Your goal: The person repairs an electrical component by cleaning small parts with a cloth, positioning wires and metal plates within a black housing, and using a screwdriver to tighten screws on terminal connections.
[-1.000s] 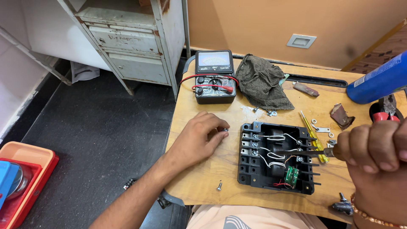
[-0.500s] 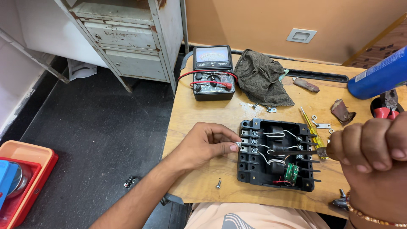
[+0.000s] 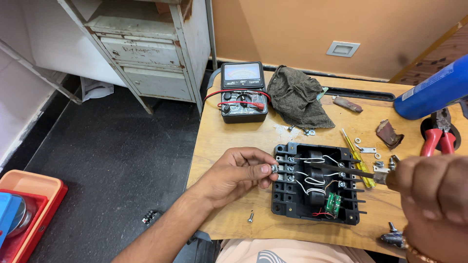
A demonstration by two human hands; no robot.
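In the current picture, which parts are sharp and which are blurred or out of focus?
Head view: the black housing, the meter and the left hand are sharp; the right hand, very near the lens, is soft; the blue cylinder is slightly blurred; light is even, without glare.

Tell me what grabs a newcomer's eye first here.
The open black plastic housing with white wires at the middle of the wooden table, where the left hand pinches a small metal piece at its edge and the right hand pokes a tool inside. Behind sits a black analog meter.

Wooden table, black terminal box, multimeter, grey rag, red pliers, loose screw
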